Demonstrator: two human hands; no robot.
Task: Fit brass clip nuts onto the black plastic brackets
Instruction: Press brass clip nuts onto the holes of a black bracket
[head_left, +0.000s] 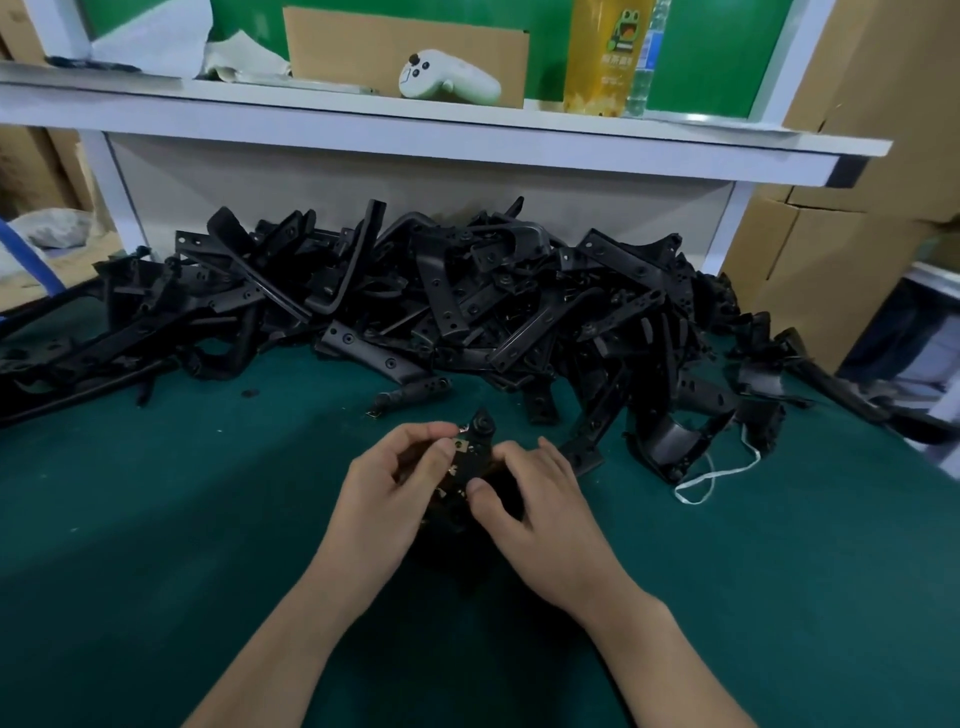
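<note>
brass clip nut (460, 445) sits at the edge of the black plastic bracket (480, 441) you hold just above the green tabletop (208, 519), near the bracket pile (467, 301). your left hand (384, 493) pinches the nut in its fingers; your right hand (540, 501) has its fingers curled round the bracket.

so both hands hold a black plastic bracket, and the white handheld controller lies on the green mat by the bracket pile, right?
No. The head view shows the white handheld controller on the white shelf above the bracket pile, not on the green mat. The left hand and right hand do hold the black plastic bracket.
</note>
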